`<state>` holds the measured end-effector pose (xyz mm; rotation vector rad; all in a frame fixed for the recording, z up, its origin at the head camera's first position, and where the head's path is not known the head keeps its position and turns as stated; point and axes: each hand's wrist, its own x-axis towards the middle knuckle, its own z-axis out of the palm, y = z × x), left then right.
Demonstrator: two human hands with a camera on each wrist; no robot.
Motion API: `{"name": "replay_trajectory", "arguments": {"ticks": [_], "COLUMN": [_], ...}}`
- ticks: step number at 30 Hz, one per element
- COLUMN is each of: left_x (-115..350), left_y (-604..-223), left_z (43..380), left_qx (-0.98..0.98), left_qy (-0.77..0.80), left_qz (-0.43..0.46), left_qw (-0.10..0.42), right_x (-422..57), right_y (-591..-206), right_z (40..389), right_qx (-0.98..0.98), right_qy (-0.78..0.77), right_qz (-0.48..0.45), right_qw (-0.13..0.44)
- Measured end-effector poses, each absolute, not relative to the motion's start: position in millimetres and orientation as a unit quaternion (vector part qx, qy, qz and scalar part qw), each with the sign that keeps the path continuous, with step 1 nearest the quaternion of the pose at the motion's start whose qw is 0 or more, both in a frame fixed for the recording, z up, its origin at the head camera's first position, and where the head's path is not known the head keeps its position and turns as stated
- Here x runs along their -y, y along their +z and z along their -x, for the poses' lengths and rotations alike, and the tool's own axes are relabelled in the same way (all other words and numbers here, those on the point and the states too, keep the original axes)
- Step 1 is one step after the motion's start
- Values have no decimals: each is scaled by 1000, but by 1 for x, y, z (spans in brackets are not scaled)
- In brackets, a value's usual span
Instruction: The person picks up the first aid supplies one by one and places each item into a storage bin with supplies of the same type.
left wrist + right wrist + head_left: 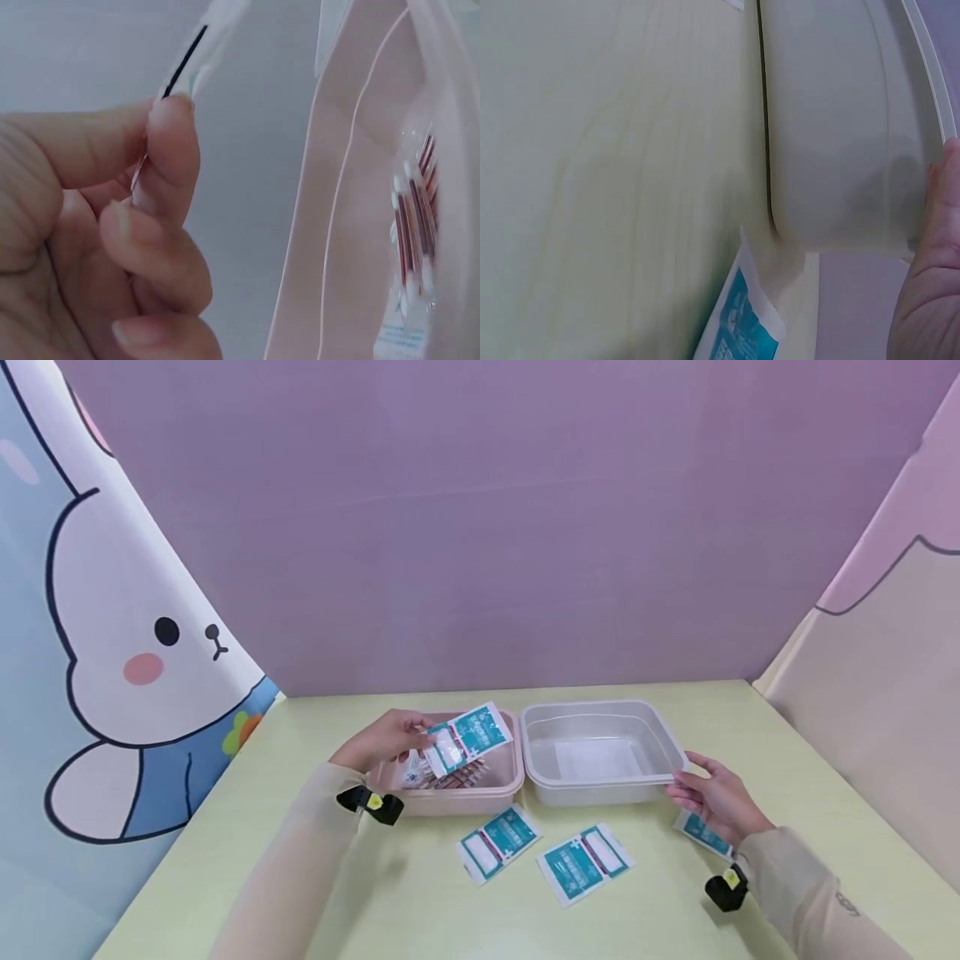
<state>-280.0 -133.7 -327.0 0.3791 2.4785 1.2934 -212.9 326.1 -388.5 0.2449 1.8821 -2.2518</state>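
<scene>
My left hand (pixel 386 739) pinches a teal-and-white packet (pixel 468 739) between thumb and fingers, over the pink plastic box (pixel 517 777). In that box lie clear-wrapped cotton swabs (pixel 412 232) with dark reddish shafts and white tips. My right hand (pixel 720 797) grips the near right corner of the white plastic box (pixel 600 794), its thumb at the rim. Inside the white box no packets show. The right wrist view shows the outer wall of the white box (pixel 832 135) and only part of the right hand (pixel 930 285).
Two matching packets lie on the pale yellow table before the boxes: one packet (pixel 499 843) on the left, another packet (pixel 585 864) in the middle. A third packet (pixel 705 833) is partly hidden beneath the right hand. A purple panel (pixel 510 568) stands behind the table.
</scene>
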Motion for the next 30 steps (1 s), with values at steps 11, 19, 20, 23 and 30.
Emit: {"name": "replay_trajectory", "arguments": {"ticks": [11,19,20,23,30], "left_x": [94,71,68,63,41], "left_y": [-325,-324,-323,-322,-334], "left_z": [303,323,324,326,333], "left_qx": [-879,-867,-863,-857,-848], "left_qy": [418,434,442,455,478], "left_qz": [-159,-141,-137,-127,-127], "left_qw": [164,199,203,206,189], "right_x": [-327,-331,-330,-329,-332], "right_y": [-387,-385,-385,-387,-393], "right_z": [214,215,216,218,218], "right_qx": [-668,-657,-657,-655,-651], "right_qy": [-732,-743,-744,-745,-748], "right_qz": [-78,-66,-63,-57,-54], "right_qw": [107,109,109,113,115]}}
